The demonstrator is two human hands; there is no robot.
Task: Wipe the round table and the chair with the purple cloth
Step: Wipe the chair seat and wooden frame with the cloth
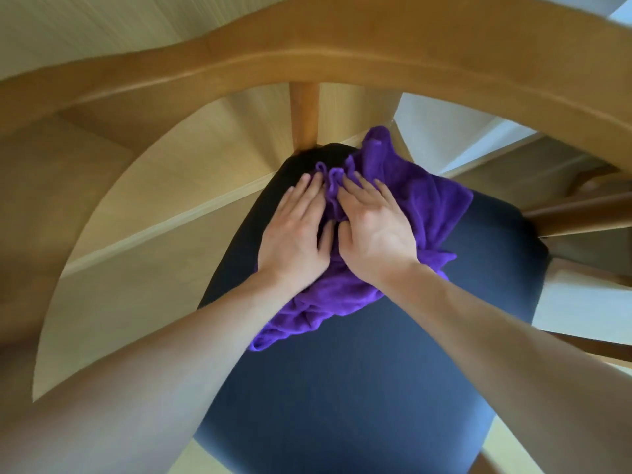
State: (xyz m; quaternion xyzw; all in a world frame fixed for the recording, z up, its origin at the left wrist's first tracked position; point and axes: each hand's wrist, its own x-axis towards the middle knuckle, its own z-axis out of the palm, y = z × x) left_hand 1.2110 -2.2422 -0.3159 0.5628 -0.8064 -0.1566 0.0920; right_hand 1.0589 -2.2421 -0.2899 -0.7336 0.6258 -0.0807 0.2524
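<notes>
While I press both hands flat, left hand [295, 230] and right hand [374, 234] spread on the purple cloth [403, 200], the cloth lies bunched under them on the chair [376, 371] seat; desk unseen, so I judge wiping underway.

Nothing much to report on the person really, just two bare forearms coming in over the chair seat [393, 354], no sleeves anywhere up to the frame edge. The left hand [294, 230] and right hand [372, 234] are both bare too: no gloves, no rings, no watch or bracelet at either wrist. Nails look short and plain. Forearms are smooth, and the parts closest to the camera go a bit blurry.
</notes>
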